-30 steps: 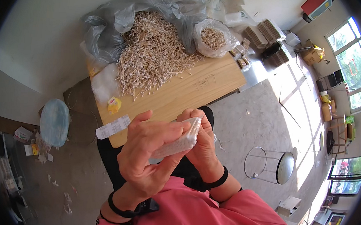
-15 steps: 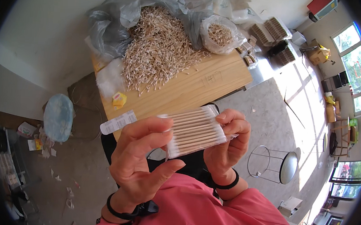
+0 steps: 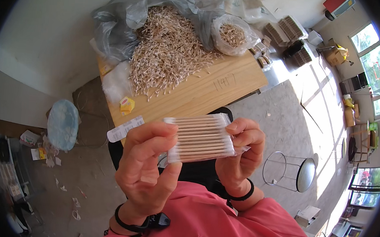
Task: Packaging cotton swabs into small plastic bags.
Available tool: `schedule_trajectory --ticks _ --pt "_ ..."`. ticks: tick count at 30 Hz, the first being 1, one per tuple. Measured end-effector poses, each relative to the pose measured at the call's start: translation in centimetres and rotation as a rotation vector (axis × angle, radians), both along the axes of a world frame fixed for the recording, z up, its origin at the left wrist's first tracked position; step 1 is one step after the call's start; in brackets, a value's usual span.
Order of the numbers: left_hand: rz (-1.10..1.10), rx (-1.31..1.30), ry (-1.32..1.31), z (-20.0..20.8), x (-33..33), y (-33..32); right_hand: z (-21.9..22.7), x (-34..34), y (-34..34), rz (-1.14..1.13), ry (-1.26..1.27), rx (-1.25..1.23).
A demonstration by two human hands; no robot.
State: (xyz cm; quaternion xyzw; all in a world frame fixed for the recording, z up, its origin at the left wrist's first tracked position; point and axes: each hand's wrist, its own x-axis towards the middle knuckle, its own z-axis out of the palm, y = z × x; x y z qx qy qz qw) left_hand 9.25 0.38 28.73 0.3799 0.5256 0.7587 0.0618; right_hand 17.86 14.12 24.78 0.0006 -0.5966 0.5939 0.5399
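A clear flat packet of wooden cotton swabs (image 3: 201,137) is held up close in front of me, its broad side facing the camera. My left hand (image 3: 148,165) pinches its left end between thumb and fingers. My right hand (image 3: 241,153) grips the right end. Below the packet lies the wooden table (image 3: 209,91). A large heap of loose cotton swabs (image 3: 168,55) rests on it, spilling from a grey plastic sheet (image 3: 117,21).
A clear bag of swabs (image 3: 232,33) sits at the table's far right. A small yellow piece (image 3: 127,105) and a white label strip (image 3: 125,128) lie near the table's front edge. A round blue stool (image 3: 62,123) stands left, a wire stool (image 3: 290,171) right. Paper scraps litter the floor.
The packet has turned from edge-on to flat, its broad side now facing me. Both hands have shifted apart to its two ends and lifted it closer.
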Motion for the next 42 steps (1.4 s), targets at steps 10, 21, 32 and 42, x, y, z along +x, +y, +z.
schedule_trajectory --ticks 10,21,32,42 --pt "0.096 -0.108 -0.068 0.0 -0.1 0.6 -0.1 -0.1 -0.4 0.306 -0.019 -0.343" --pt "0.363 -0.373 0.489 1.4 -1.0 0.5 -1.2 -0.4 -2.0 0.92 -0.148 -1.135" --pt "0.33 -0.347 0.397 1.0 -1.2 -0.1 -2.1 -0.7 -3.3 0.926 -0.275 -1.198" --pt "0.336 -0.346 0.274 0.0 -1.2 -0.1 -2.6 -1.0 -2.6 0.78 -0.168 -0.965"
